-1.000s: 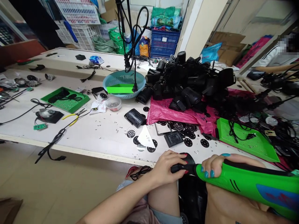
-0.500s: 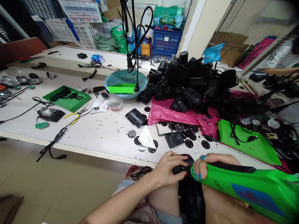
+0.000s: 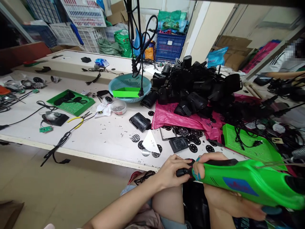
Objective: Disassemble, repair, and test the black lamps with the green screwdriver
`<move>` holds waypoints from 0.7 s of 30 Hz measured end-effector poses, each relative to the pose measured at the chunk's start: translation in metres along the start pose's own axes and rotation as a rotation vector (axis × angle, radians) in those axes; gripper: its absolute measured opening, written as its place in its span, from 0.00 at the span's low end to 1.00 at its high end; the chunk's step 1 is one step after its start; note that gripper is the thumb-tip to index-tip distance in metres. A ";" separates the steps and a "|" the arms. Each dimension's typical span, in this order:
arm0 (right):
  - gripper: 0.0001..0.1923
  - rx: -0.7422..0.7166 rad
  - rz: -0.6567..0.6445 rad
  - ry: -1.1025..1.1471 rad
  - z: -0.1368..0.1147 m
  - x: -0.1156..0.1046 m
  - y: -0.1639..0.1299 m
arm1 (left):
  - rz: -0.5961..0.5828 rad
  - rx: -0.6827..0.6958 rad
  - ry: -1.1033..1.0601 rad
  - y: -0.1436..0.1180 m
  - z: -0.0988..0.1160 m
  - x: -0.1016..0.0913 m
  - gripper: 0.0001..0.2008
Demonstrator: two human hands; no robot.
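My right hand [image 3: 199, 167] is wrapped around the front end of a green electric screwdriver [image 3: 226, 178], which lies nearly level with its black nose pointing left. My left hand [image 3: 175, 170] is closed on a black plastic part [image 3: 190, 161] just below the table's front edge, mostly hidden by the fingers. The driver's nose meets the left fingers; its tip and any screw cannot be made out. Below both hands, a larger black object [image 3: 195, 200] shows between the legs. Closest on the table are a flat black plastic piece [image 3: 179, 144] and several perforated black discs [image 3: 193, 148].
Black housings [image 3: 197, 82] are heaped on a pink sack [image 3: 176, 117]. Green trays [image 3: 254, 146] hold cables and small parts. A blue basin [image 3: 130, 78], a tub of screws [image 3: 118, 107] and yellow-handled pliers [image 3: 78, 119] stand left. Black cables [image 3: 134, 38] hang overhead. Another person sits far right.
The green screwdriver's rear end has swung up and toward the left, showing more of its back. My left hand stays on the black part. The view has shifted slightly.
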State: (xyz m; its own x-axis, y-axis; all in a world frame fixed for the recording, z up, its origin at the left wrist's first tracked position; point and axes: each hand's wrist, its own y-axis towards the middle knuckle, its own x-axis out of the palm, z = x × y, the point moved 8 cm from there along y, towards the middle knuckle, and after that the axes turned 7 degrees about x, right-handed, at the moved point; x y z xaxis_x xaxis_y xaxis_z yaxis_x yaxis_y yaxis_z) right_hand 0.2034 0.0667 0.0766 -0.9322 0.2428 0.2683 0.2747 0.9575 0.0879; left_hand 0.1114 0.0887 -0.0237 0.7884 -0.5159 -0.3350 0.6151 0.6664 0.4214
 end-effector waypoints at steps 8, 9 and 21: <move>0.41 -0.040 0.043 -0.010 -0.017 -0.001 0.013 | 0.004 -0.006 0.040 -0.005 0.003 -0.001 0.14; 0.40 -0.087 0.081 0.003 -0.024 -0.008 0.016 | 0.000 -0.034 0.063 -0.007 0.002 -0.002 0.21; 0.37 0.024 0.560 -0.358 0.014 -0.058 -0.044 | 0.029 -0.507 -0.635 -0.042 0.044 -0.052 0.29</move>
State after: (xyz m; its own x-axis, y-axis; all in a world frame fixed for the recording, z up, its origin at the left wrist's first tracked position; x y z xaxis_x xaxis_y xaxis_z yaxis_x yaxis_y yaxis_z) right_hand 0.2419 0.0122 0.0439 -0.6717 0.7377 -0.0683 0.7392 0.6735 0.0057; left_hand 0.0446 0.0634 0.0130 0.7507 -0.6002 0.2762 0.6369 0.7685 -0.0610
